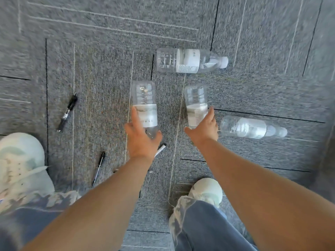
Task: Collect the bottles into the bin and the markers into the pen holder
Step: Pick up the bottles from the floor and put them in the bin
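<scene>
Several clear plastic water bottles with white labels are on or just above the grey carpet. My left hand (142,140) grips one bottle (144,104) near its neck, base pointing away from me. My right hand (204,129) grips a second bottle (195,104) the same way. Another bottle (190,60) lies on its side further off, and one more bottle (252,127) lies right of my right hand. A black marker (68,112) lies at the left, a black pen (98,168) nearer me, and a white marker (160,150) shows under my left wrist.
My two feet in pale shoes (20,165) (207,190) stand on the carpet tiles (262,87) at the lower left and lower centre. No bin or pen holder is in view.
</scene>
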